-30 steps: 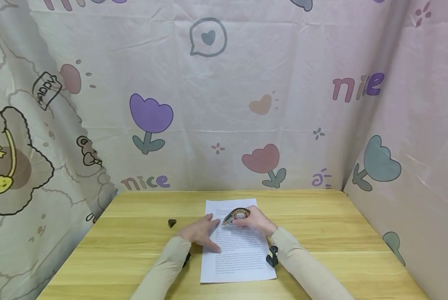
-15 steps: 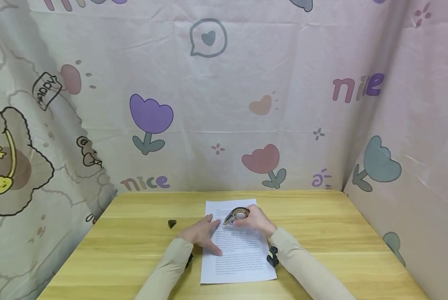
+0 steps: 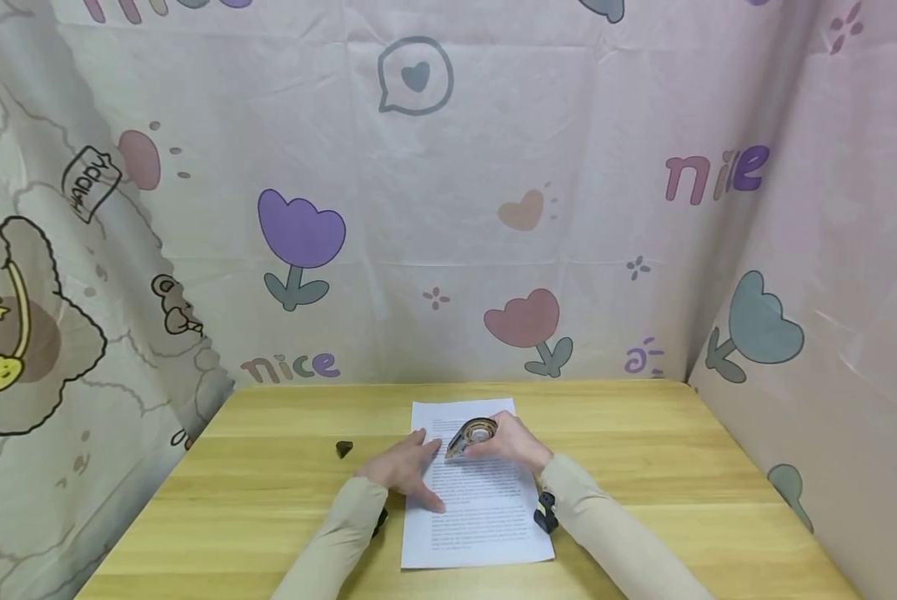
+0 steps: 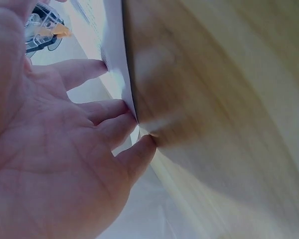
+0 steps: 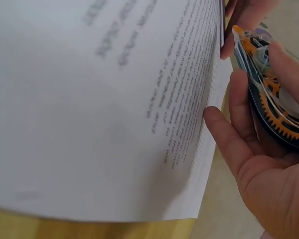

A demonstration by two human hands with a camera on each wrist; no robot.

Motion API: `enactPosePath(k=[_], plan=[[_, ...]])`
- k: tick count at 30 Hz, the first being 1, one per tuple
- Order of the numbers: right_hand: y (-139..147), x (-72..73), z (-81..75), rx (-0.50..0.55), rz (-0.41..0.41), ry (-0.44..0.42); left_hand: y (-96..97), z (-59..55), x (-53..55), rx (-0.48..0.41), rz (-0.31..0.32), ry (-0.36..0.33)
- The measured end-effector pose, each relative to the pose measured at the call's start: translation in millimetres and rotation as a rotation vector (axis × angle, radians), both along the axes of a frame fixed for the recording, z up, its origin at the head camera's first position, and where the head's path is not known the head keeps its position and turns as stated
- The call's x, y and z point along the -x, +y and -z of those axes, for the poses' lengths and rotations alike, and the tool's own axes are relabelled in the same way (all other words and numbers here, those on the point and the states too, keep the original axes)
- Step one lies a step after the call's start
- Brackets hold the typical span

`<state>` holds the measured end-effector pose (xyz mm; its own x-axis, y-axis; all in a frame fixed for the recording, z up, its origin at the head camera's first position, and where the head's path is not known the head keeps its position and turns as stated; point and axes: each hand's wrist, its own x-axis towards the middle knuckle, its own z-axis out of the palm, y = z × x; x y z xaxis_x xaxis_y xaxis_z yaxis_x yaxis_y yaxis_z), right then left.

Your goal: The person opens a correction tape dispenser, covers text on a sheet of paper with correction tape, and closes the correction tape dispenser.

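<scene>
A white printed sheet of paper (image 3: 486, 525) lies on the wooden table. My left hand (image 3: 403, 467) rests spread on its left edge, thumb toward the lower text; in the left wrist view the fingertips (image 4: 99, 65) press at the paper's edge. My right hand (image 3: 514, 442) holds a correction tape dispenser (image 3: 473, 435) over the upper text, its tip pointing left and down close to the page. The right wrist view shows the dispenser's clear case with orange gears (image 5: 279, 112), pinched between thumb and fingers.
A small dark cap-like piece (image 3: 344, 448) lies on the table (image 3: 253, 500) left of the paper. Black wrist camera mounts (image 3: 545, 512) sit at both cuffs. A patterned cloth (image 3: 418, 208) hangs behind and at both sides.
The correction tape dispenser in my right hand has shifted slightly down the page, its tip now a little lower. My left hand stays nearly still on the paper.
</scene>
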<state>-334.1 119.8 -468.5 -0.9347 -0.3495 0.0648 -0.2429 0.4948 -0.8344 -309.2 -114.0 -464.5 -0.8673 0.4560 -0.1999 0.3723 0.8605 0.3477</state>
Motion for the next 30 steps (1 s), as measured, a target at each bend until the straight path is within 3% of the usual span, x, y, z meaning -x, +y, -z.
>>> enactPosePath(k=[9, 17, 30], plan=[[-0.4, 3.6, 1.4, -0.077, -0.026, 0.022, 1.9, 3.2, 1.0, 0.017, 0.008, 0.013], [-5.1, 4.8, 1.8, -0.096, -0.016, 0.001, 1.5, 2.9, 1.0, 0.033, 0.012, 0.012], [-9.8, 7.8, -0.3, -0.126, -0.034, 0.036, 3.0, -0.2, 0.2, 0.024, -0.003, -0.005]])
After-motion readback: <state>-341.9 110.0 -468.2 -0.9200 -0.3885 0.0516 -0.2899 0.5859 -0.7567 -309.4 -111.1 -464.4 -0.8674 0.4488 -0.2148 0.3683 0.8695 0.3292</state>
